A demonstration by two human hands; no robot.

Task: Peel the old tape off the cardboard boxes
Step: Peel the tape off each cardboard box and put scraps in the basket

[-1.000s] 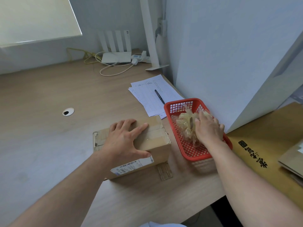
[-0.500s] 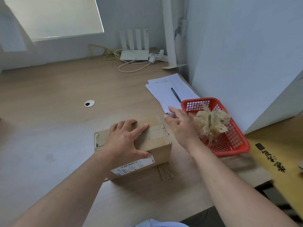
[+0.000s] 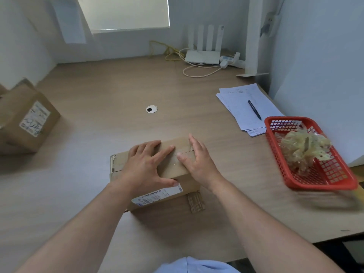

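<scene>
The right hand [image 3: 199,160] is coming back from the red basket [image 3: 319,186] off to its right, leaving the wad of peeled tape [image 3: 303,150] there, and is settling with straight fingers against the cardboard box [image 3: 118,164]. The left hand [image 3: 145,166] is pressing flat on the box top, grasping nothing. A tape strip [image 3: 173,164] is lying between the two hands, so the next peel is probably beginning

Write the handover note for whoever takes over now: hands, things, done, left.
Left hand: open, flat on the near box, thumb over its front edge.
Right hand: open, resting on the box's right end.
Done: a wad of peeled tape lies in the red basket.
Left: the tape band across the box top is not yet peeled; a second box waits at far left.
</scene>
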